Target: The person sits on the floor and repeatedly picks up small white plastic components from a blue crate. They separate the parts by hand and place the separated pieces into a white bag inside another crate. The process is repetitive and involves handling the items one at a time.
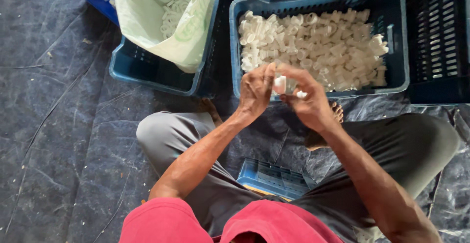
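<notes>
Red-shirted person sits cross-legged; left hand (255, 90) pinches a white plastic piece (279, 84), right hand (309, 101) closes on another, just above the full blue crate (397, 52) for easy reach.

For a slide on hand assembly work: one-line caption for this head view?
Seated person's left hand and right hand pinch a small white plastic piece above a blue crate of similar pieces.
</notes>
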